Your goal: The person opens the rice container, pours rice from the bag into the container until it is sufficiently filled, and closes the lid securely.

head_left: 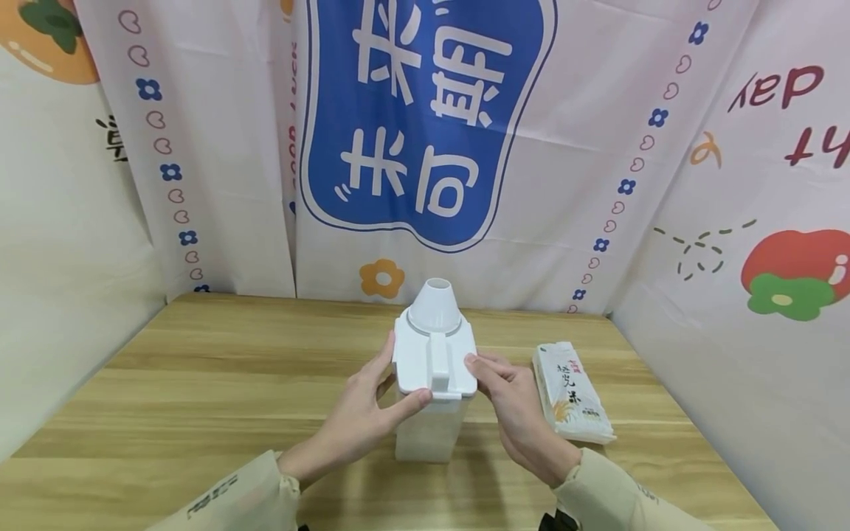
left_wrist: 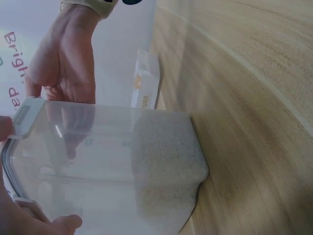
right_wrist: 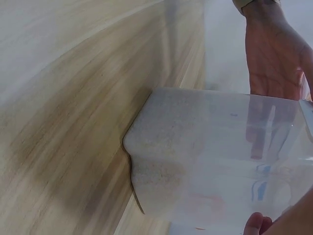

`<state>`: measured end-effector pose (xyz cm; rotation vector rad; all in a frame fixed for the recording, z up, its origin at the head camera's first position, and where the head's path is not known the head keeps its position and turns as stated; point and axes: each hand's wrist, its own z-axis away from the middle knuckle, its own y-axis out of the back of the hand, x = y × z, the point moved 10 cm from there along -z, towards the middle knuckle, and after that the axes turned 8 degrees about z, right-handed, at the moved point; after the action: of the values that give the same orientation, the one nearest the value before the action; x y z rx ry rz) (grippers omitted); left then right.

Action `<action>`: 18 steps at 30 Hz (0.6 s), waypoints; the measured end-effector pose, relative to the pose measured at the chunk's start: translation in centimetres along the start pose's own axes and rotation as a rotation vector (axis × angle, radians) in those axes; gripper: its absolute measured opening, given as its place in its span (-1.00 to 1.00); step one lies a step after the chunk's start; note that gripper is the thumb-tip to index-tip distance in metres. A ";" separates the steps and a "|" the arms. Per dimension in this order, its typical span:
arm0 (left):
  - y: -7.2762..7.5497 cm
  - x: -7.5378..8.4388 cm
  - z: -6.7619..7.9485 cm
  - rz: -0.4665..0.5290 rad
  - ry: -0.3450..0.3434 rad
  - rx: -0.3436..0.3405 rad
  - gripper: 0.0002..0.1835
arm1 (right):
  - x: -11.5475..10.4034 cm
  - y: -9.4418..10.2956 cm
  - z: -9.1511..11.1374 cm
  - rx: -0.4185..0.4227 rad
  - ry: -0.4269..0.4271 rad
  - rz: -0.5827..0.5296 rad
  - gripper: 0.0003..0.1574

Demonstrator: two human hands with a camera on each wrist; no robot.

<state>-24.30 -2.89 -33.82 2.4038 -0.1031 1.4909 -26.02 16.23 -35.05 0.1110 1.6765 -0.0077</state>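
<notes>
In the head view a translucent rice container stands upright on the table, topped by a white lid. On the lid sits a white cone-shaped cup with a handle pointing toward me. My left hand grips the left side, thumb at the lid's near corner, fingers along the left edge. Opposite it, my right hand holds the right side, thumb on the lid's edge and fingers behind. The left wrist view shows rice filling the container's lower part and a clasp at the rim.
A white printed rice bag lies on the wooden table to the right, close beside my right hand. Printed cloth hangs behind the table and along both sides.
</notes>
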 end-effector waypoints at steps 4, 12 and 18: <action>0.0 -0.1 0.1 0.000 0.004 0.000 0.10 | 0.0 0.0 0.1 -0.011 0.006 0.017 -0.65; 0.5 -0.3 -0.1 0.037 0.025 0.013 0.10 | -0.3 -0.2 0.5 -0.085 0.013 0.155 -0.36; 0.8 -0.3 -0.3 0.051 0.028 -0.002 0.11 | -0.5 -1.3 1.1 -0.253 0.063 0.147 -0.15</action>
<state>-24.84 -3.59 -33.84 2.3950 -0.1607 1.5460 -25.00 14.85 -34.76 0.0433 1.7147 0.3200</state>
